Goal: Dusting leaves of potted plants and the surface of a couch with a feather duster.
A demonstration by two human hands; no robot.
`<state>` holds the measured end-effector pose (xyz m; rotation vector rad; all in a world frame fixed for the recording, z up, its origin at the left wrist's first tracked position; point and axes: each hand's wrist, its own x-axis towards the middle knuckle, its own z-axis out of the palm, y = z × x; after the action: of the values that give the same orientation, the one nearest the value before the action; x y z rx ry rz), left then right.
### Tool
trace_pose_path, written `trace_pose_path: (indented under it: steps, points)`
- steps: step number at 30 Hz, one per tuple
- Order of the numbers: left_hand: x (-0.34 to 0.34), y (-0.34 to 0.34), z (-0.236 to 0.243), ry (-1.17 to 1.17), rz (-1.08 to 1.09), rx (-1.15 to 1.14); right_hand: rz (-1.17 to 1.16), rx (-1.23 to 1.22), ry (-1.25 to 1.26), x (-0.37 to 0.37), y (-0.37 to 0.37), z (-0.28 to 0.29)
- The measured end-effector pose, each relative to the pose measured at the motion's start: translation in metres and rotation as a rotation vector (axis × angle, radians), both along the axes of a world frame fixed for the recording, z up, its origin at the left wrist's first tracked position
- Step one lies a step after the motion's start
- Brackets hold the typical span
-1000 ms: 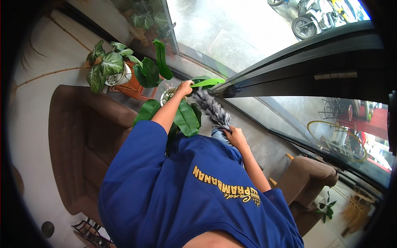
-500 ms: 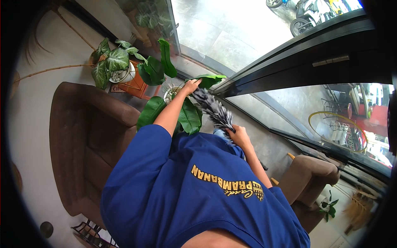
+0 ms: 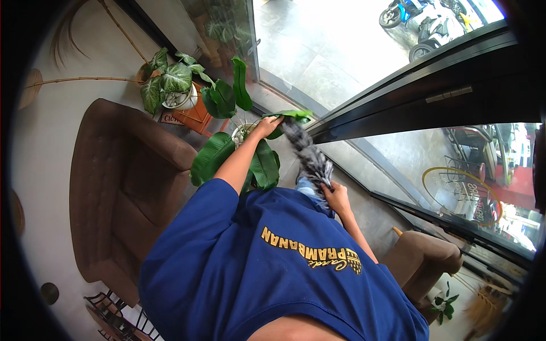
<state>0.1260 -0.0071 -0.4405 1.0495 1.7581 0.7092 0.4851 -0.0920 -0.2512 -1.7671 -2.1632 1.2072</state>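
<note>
My left hand (image 3: 266, 126) pinches a long green leaf (image 3: 298, 113) of a broad-leaved plant (image 3: 211, 159) in a white pot (image 3: 238, 138). My right hand (image 3: 337, 194) grips a fluffy grey-and-white duster (image 3: 311, 156), its far end raised against that held leaf, just beside my left fingers. The duster looks blurred, and its handle is mostly hidden by the fibres.
A brown armchair (image 3: 116, 199) stands left, another (image 3: 421, 256) lower right. A variegated plant (image 3: 176, 77) in a white pot sits on an orange stand (image 3: 196, 116). A black-framed glass door (image 3: 409, 102) runs along the right; motorbikes (image 3: 426, 34) are parked outside.
The duster's far end has moved a little right and up along the held leaf. My left hand has shifted slightly right, still on the leaf; my right hand has also moved rightward.
</note>
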Motion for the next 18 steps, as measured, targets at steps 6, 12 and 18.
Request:
trace_pose_path:
  steps: [6, 12, 18]
  points:
    - [-0.006, 0.001, 0.018, -0.145, 0.085, -0.065, -0.023, 0.036, 0.087, 0.006, 0.007, 0.003]
    - [0.002, 0.003, 0.044, -0.097, -0.003, -0.157, -0.004, -0.119, 0.039, 0.013, 0.02, 0.008]
    - [0.005, 0.004, 0.045, -0.271, 0.102, 0.001, 0.014, -0.02, 0.067, 0.016, 0.026, 0.008]
